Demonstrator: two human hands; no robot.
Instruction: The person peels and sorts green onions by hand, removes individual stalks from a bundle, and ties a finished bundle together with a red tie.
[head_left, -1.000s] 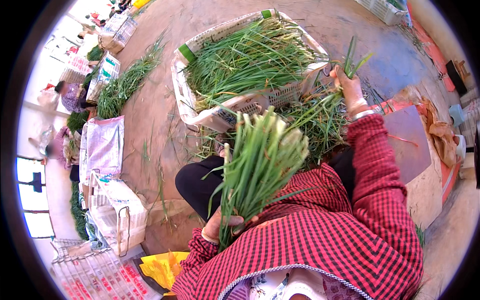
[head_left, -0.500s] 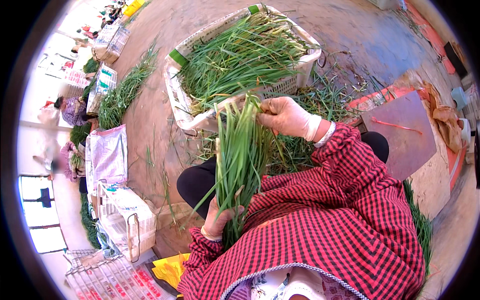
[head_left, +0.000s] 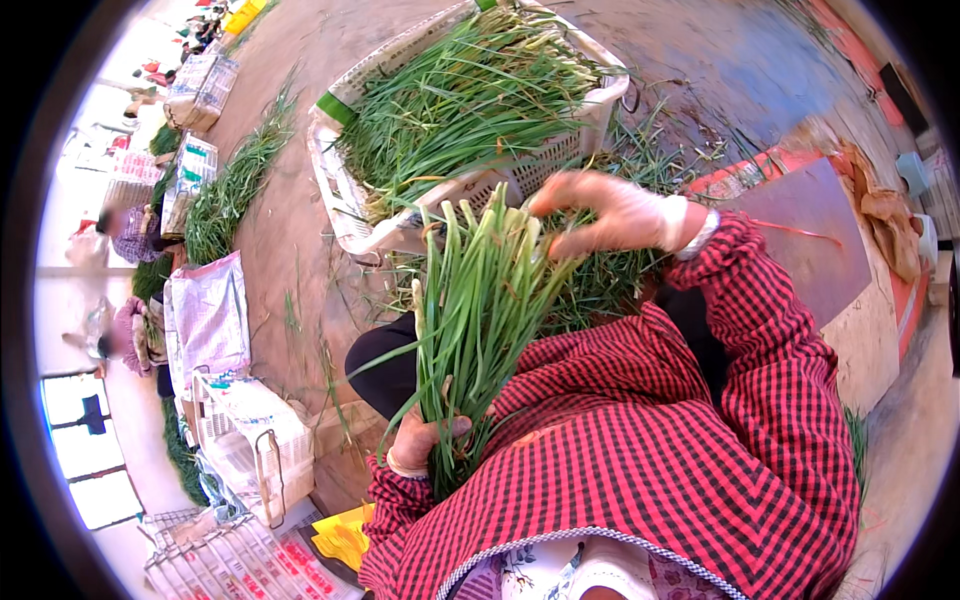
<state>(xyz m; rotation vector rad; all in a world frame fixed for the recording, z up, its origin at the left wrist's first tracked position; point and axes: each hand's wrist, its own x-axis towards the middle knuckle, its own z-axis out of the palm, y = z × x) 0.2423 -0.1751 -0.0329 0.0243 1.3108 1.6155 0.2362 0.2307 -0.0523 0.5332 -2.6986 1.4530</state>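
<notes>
A bunch of garlic chives (head_left: 480, 320) stands upright over my lap, its pale cut ends upward and its leaves hanging down. Low on the bunch, my left hand (head_left: 428, 440) is wrapped round it, its fingers partly hidden by leaves. My right hand (head_left: 622, 215), in a thin pale glove, hovers just right of the cut ends, thumb and fingers spread; nothing shows between them. Beyond the bunch sits a white plastic basket (head_left: 322, 150) heaped with more chives (head_left: 465, 115), lying on their sides.
Loose leaves (head_left: 600, 285) litter the floor between my knees and the basket. A greyish-purple board (head_left: 815, 235) lies at right with a red tie on it. At left are a pale sack (head_left: 208, 320), a white crate (head_left: 270, 455), a long heap of greens (head_left: 235, 200) and several people.
My right hand has let go of the top of the bunch and moved right, its fingers opening. The bunch fans out more at the top. The view has shifted slightly.
</notes>
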